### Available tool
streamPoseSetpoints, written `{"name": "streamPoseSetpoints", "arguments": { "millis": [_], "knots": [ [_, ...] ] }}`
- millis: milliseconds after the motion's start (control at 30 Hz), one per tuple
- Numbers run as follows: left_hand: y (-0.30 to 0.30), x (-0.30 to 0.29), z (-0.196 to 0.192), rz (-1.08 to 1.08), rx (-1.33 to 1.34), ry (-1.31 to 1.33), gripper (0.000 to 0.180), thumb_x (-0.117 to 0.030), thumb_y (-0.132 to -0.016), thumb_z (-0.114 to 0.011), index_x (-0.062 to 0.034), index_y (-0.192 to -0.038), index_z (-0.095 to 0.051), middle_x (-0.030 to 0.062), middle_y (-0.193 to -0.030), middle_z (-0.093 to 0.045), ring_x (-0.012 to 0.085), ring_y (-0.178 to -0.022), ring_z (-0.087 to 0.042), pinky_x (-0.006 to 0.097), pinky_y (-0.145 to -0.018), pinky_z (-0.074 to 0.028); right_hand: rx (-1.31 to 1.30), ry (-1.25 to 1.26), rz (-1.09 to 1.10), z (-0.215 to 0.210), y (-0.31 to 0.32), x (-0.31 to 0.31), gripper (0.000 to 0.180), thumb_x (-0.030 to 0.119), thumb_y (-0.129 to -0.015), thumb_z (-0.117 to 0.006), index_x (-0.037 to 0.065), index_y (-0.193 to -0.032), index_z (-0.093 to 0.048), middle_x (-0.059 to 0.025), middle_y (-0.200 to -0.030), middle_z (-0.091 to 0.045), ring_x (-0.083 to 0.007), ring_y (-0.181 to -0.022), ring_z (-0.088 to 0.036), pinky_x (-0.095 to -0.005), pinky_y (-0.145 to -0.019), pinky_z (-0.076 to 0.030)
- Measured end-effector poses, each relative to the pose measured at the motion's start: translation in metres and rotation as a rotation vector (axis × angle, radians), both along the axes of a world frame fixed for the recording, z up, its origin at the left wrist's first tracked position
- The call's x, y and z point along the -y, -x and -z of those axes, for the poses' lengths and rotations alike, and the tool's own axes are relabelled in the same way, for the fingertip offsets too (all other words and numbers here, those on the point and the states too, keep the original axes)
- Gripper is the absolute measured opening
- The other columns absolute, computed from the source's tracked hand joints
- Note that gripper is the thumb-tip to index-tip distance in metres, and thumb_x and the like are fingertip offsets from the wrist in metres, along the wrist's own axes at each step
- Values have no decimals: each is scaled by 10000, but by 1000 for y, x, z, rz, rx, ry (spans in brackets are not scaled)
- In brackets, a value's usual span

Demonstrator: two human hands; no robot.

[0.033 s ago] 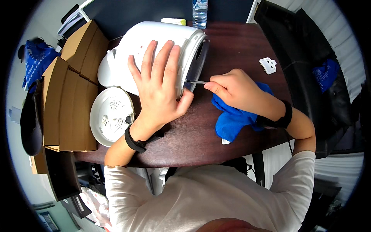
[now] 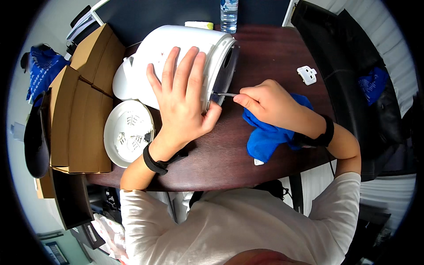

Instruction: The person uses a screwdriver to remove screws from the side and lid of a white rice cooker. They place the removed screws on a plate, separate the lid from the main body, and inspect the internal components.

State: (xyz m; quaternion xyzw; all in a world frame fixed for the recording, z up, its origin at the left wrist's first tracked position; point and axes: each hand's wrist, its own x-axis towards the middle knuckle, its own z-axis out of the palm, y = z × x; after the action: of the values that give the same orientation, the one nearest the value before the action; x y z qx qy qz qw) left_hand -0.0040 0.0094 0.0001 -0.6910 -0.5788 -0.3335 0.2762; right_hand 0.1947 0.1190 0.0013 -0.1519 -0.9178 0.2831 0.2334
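White plastic rice cooker (image 2: 176, 57), rounded, glossy (lying sideways): left hand (image 2: 183, 106) flat, fingers spread; right hand (image 2: 265, 104) pinches thin metal screwdriver (image 2: 226, 94).

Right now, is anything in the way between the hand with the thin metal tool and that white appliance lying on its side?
Nothing visible. The right hand holds the thin metal tool, whose tip already meets the white appliance at its dark underside. The left hand rests flat on the casing, beside that spot.

glossy white plastic appliance (image 2: 176, 48), soft blue cloth (image 2: 267, 137).
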Motion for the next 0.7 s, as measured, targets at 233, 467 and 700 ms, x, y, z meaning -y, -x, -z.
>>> {"name": "streamPoseSetpoints", "arguments": {
  "millis": [233,467,700],
  "knots": [
    [-5,3,1,1,-1,17,836,-234,-634,-638,-1,-1413,-447,196,-1426,-490,413,-1397,-370,633,-1133,-108,195,523,-51,-2,-4,1,419,314,-971,-611,14,-678,-600,-154,-579,-587,-290,-499,-585,-363,-494,-422],
    [-5,3,1,-7,-12,22,848,-243,-634,-647,-1,-1420,-440,182,-1438,-487,406,-1398,-370,630,-1139,-95,-25,-685,155,-4,-22,-2,353,370,-884,-697,111,-691,-556,-41,-580,-527,-216,-539,-547,-324,-496,-423],
    [-2,2,2,12,-9,23,845,-241,-635,-635,-3,-1423,-441,187,-1434,-491,407,-1399,-372,625,-1142,-94,-131,-939,147,-15,-12,-3,342,382,-844,-732,128,-697,-557,1,-589,-454,-157,-564,-491,-295,-485,-393]
  ]
}}
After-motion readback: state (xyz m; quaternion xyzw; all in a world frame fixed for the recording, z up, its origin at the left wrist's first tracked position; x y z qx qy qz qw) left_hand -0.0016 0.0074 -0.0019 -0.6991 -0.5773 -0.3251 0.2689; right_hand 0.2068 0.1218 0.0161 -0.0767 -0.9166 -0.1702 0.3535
